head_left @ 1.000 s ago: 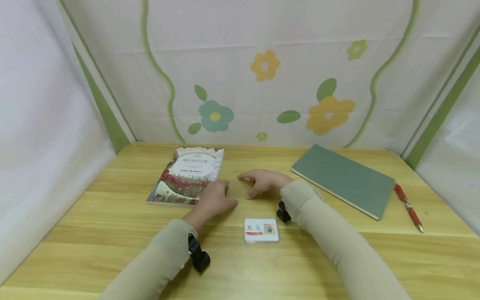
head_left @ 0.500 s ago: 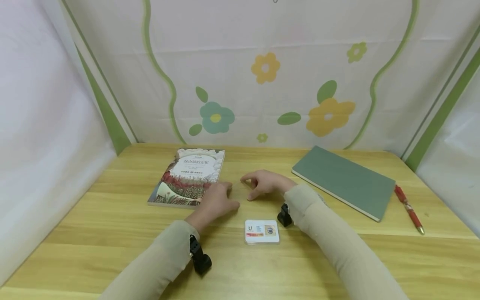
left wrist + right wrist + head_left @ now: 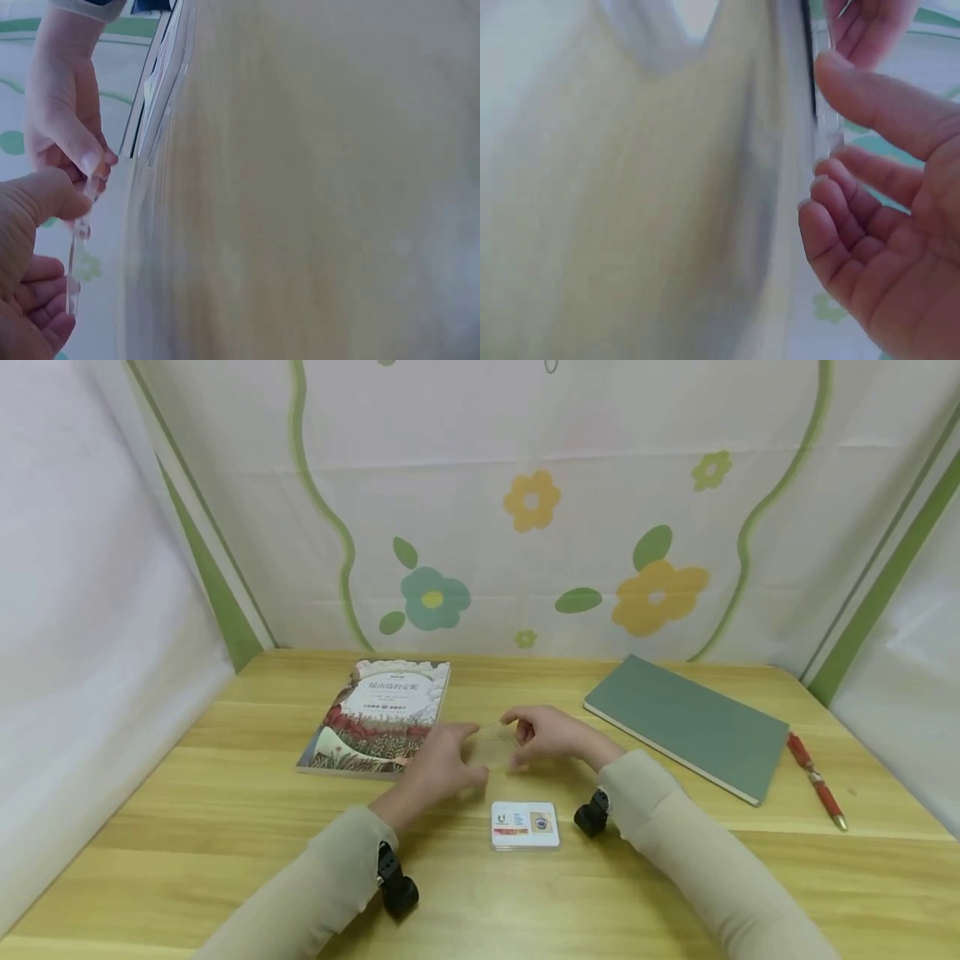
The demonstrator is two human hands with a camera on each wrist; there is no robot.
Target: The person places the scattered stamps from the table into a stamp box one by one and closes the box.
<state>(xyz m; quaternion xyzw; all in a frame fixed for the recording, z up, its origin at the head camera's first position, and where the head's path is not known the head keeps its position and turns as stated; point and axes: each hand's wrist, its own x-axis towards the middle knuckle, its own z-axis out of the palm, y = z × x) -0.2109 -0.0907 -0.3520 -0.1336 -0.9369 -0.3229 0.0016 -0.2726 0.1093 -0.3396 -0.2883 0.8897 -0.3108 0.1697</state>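
Note:
A thin, see-through plastic plate spans the gap between my two hands above the table, faint against the wood. My left hand grips its left side by the edges, thumb and fingers spread apart; the left wrist view shows the clear plate edge-on. On the opposite side, my right hand holds it between thumb and index finger, the other fingers curled in. Nearer to me, a white printed card in a clear case lies flat on the table.
A paperback with an illustrated cover lies at the left, partly behind my left hand. To the right lie a green hardcover book and a red pen. A flower-printed curtain closes off the back of the wooden table.
Both hands have shifted slightly to the right and a little toward me with the clear plate between them. The card case, books and pen have stayed in place.

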